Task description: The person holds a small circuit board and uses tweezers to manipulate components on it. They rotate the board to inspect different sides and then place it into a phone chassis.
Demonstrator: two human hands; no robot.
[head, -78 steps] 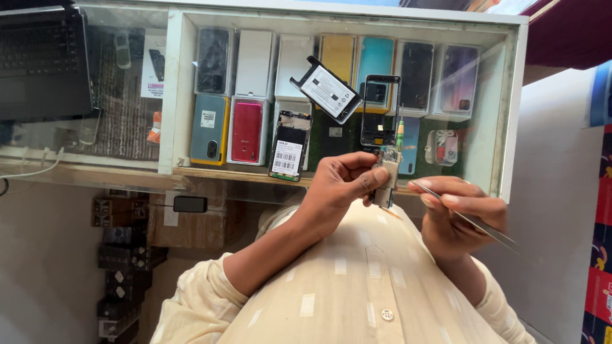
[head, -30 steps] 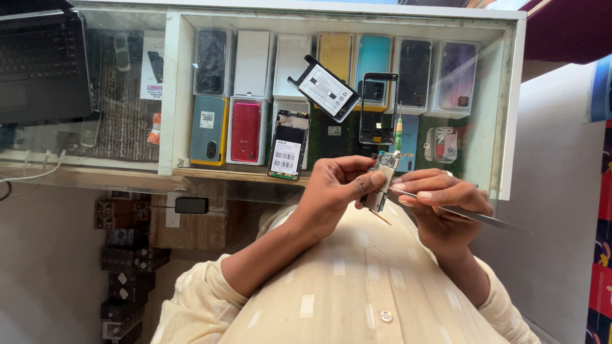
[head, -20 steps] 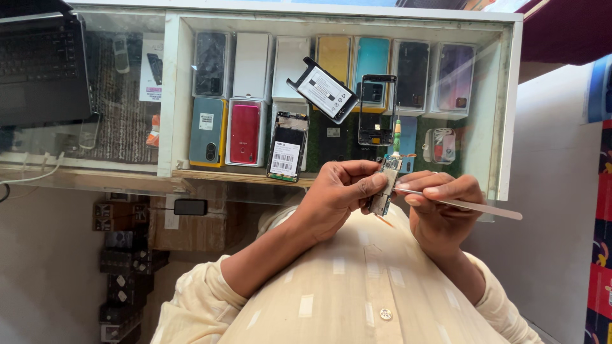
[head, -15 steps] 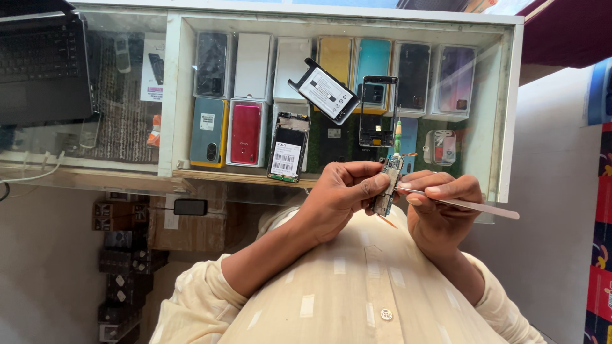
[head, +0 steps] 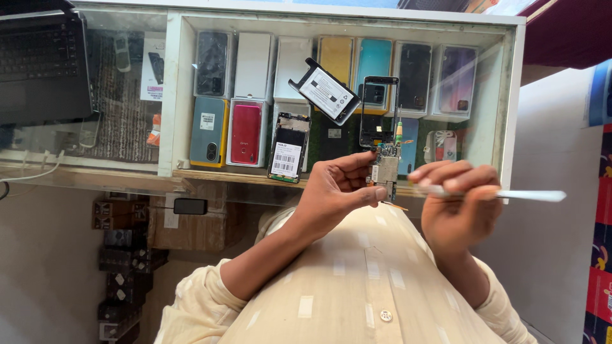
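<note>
My left hand (head: pixel 335 191) pinches a small green phone circuit board (head: pixel 384 171) between thumb and fingers, holding it upright over my cream shirt. My right hand (head: pixel 459 204) grips a thin white tool (head: pixel 529 195), like tweezers, lying roughly level. Its tip points left at the board's lower edge, and its far end sticks out to the right. The two hands are close together in front of a glass display counter (head: pixel 172 95).
Under the counter's glass lie several phones and boxes, among them a red phone (head: pixel 246 132). On top are a loose battery (head: pixel 324 91), an empty phone frame (head: pixel 378 111) and an opened phone with a barcode label (head: pixel 288 148). A laptop (head: pixel 41 64) sits at the left.
My right hand has swung the tool from a downward slant to level and brought its tip to the board. My left hand holds the board almost in place.
</note>
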